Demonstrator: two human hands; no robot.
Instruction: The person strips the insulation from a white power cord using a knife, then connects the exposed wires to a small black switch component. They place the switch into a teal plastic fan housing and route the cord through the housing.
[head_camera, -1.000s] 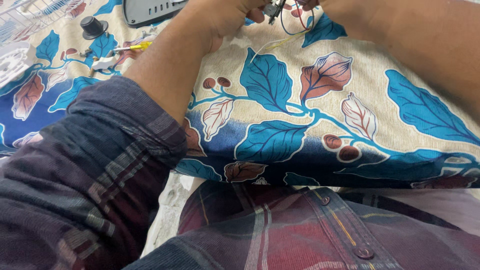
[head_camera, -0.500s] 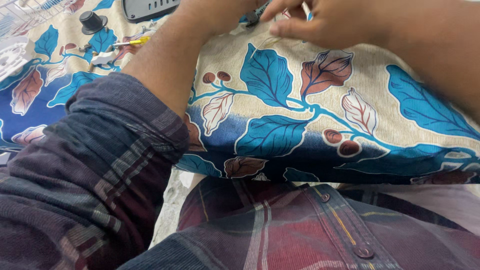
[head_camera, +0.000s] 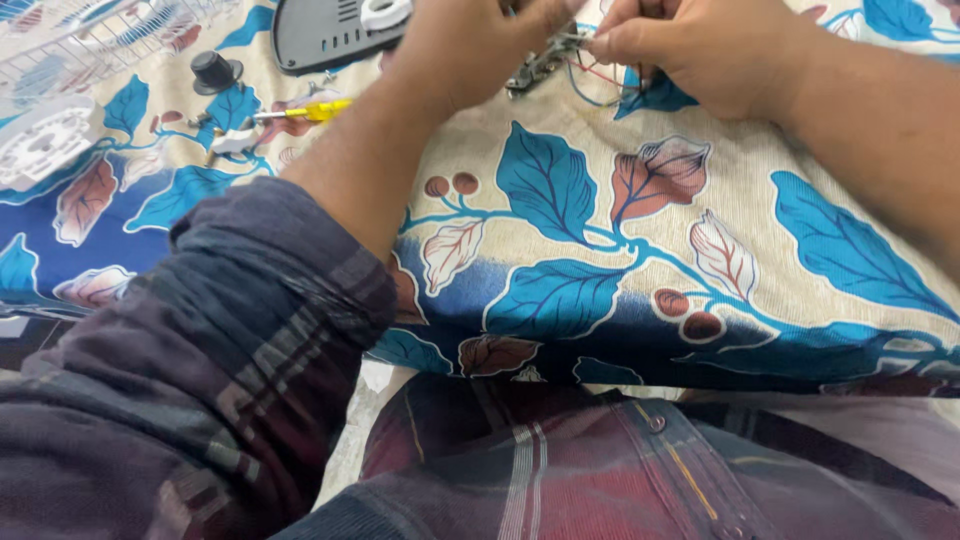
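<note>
My left hand (head_camera: 478, 45) and my right hand (head_camera: 700, 50) meet at the top of the view over a small metal part with red and blue wires (head_camera: 560, 62). The left fingers are closed on the metal part. The right fingertips pinch the wires at its end. Both forearms rest above a cloth printed with blue leaves (head_camera: 600, 240). My rolled plaid sleeve (head_camera: 230, 330) fills the lower left.
A dark grey plastic cover (head_camera: 320, 35) lies at the top, left of my hands. A yellow-handled screwdriver (head_camera: 310, 110), a black knob (head_camera: 213, 72), a white round part (head_camera: 45, 145) and a wire fan grille (head_camera: 90, 30) lie at the upper left.
The view has tilted down a little, so both hands and the wired part now show more fully. My right hand has closed its fingertips on the wires.
</note>
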